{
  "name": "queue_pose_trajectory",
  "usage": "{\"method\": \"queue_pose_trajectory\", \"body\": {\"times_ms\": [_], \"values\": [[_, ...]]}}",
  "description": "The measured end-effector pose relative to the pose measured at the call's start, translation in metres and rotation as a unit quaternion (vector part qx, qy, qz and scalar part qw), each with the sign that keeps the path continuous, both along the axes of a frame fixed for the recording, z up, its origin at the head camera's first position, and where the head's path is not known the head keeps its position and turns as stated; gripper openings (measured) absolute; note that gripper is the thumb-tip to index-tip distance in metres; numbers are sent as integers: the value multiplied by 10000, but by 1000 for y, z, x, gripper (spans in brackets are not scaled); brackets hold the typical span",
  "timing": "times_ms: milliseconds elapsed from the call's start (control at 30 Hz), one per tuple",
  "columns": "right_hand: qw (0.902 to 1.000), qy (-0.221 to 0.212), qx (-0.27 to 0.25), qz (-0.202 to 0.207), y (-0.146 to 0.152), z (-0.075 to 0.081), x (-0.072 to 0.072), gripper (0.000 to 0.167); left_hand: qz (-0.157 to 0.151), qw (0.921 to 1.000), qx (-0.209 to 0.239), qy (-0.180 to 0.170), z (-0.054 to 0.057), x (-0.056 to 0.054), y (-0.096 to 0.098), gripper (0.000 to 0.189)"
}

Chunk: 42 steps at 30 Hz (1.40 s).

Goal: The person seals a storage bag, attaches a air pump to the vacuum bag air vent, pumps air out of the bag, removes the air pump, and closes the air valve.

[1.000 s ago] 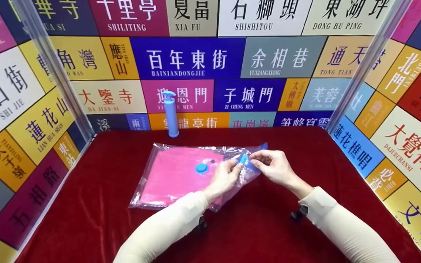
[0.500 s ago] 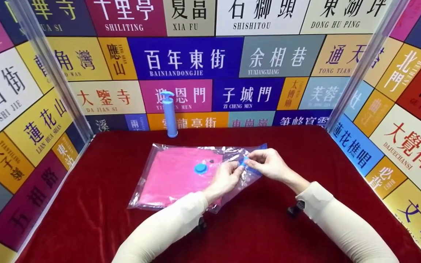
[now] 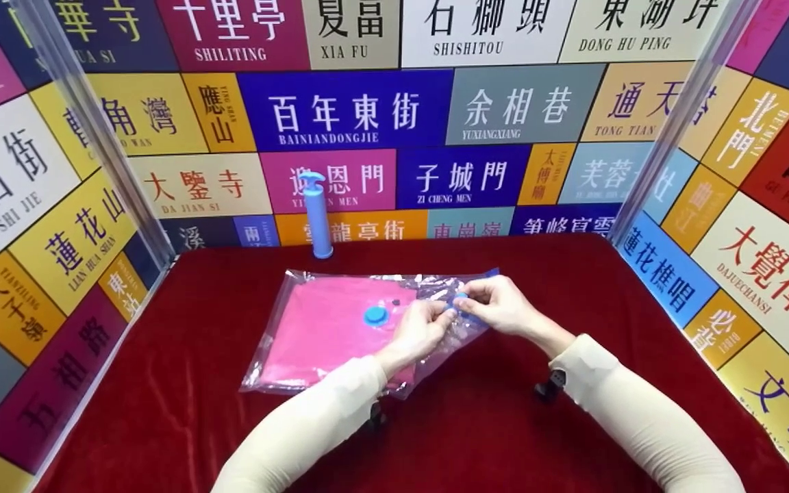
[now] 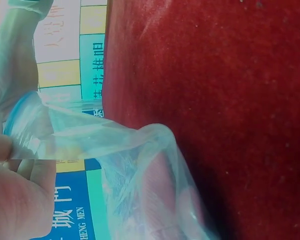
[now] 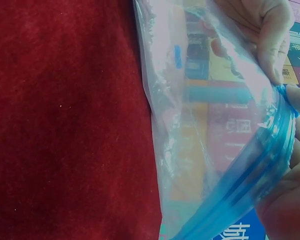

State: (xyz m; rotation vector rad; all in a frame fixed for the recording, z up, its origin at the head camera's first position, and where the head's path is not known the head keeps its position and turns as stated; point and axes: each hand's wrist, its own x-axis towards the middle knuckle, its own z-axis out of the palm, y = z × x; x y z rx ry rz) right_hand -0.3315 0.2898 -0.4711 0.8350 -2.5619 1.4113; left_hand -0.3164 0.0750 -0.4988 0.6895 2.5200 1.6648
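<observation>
Pink cloth (image 3: 329, 342): inside the clear bag (image 3: 435, 352), centre of surface (image 3: 477, 424). Fingers of left hand (image 3: 419, 327) and right hand (image 3: 506, 307) pinch the bag's blue edge (image 5: 250, 175), three o'clock side. Sealing judged under way, completion unconfirmed; pump (image 3: 318, 222), eleven o'clock, stands untouched.

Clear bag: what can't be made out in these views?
Head view: small blue piece, partly hidden by the right hand, exact shape too small to tell.
Left wrist view: pink contents of the clear bag, cut off by the bottom edge.
Right wrist view: blue strip, cut off by the bottom edge.
</observation>
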Motion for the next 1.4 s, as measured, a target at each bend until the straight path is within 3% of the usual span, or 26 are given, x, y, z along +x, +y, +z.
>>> {"method": "queue_pose_trajectory", "body": {"times_ms": [400,600,733,1000,1300,1400], "values": [[9993,250,-70,284,4,1,-4,8,-54,9998,38,168,1,1,-3,38],[9986,374,-108,346,5,2,-5,10,-250,9986,422,-216,-1,3,-3,21],[9985,355,-159,375,5,1,-4,10,-300,9985,403,-225,-2,1,-4,22],[9981,314,-300,434,7,-3,-4,7,-378,9940,681,-774,-2,1,-9,22],[9955,558,-347,681,8,0,-7,6,-110,9991,342,-209,0,2,-7,21],[9943,628,-368,774,8,1,-8,6,-130,9992,336,-192,1,3,-7,22]]}}
